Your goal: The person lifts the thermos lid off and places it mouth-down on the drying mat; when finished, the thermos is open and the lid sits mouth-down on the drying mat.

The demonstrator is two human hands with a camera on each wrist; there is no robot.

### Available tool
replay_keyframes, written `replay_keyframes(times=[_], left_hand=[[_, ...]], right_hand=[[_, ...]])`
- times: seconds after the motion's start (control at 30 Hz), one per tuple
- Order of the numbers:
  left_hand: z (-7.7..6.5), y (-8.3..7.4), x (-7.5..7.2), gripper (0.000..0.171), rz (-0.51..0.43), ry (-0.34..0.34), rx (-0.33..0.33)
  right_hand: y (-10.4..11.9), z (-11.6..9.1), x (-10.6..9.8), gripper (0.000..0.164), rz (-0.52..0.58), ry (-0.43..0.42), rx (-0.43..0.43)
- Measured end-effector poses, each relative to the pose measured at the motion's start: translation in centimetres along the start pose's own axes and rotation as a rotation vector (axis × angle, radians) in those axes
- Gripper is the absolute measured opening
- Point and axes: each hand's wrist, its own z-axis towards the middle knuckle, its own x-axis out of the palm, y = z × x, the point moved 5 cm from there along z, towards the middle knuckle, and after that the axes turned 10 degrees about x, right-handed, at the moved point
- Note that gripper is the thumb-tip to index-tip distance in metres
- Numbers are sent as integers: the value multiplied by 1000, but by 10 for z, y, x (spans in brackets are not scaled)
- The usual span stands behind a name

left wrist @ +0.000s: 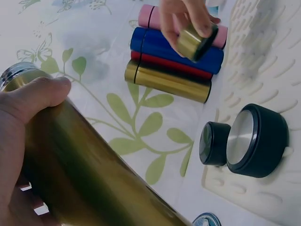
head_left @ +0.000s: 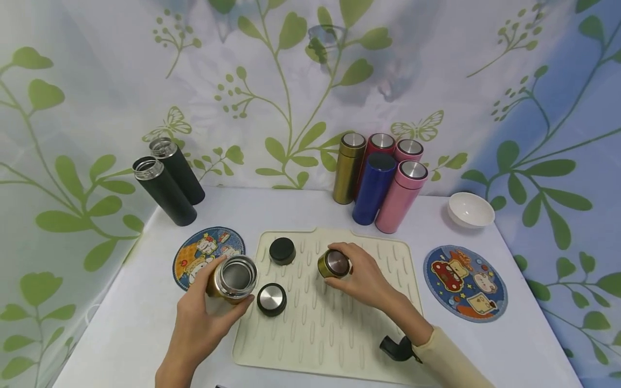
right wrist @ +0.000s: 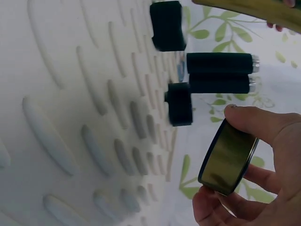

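Note:
My left hand (head_left: 201,318) grips a gold thermos flask (left wrist: 89,160) near its neck; its steel mouth (head_left: 237,276) is uncovered and faces up. Between thumb and fingers, my right hand (head_left: 364,275) holds the gold flask lid (right wrist: 229,157) above the cream ribbed mat (head_left: 320,350). Two black lids lie on that mat: one (head_left: 282,251) toward the back, the other (head_left: 271,299), with a steel top, closer to the left hand. In the left wrist view the flask's lower end runs out of frame.
Two black flasks (head_left: 167,188) without lids stand at the back left. Capped gold, red, blue (head_left: 372,188) and pink flasks stand together at the back. Round patterned coasters lie left (head_left: 208,245) and right (head_left: 466,284) of the mat. A white bowl (head_left: 470,210) sits at the back right.

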Motion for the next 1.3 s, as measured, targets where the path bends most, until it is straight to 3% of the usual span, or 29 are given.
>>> replay_keyframes(times=[0.43, 0.63, 1.07, 1.3], left_hand=[[2, 1, -4, 96, -15, -84, 38], [3, 1, -4, 97, -10, -96, 28], [2, 3, -4, 82, -24, -142, 79], [0, 6, -3, 84, -21, -136, 77]], right_hand=[[-28, 33, 39, 72, -114, 25, 80], [-30, 44, 51, 70, -151, 38, 61], [-28, 49, 55, 76, -211, 64, 32], [-29, 39, 41, 86, -169, 60, 76]])
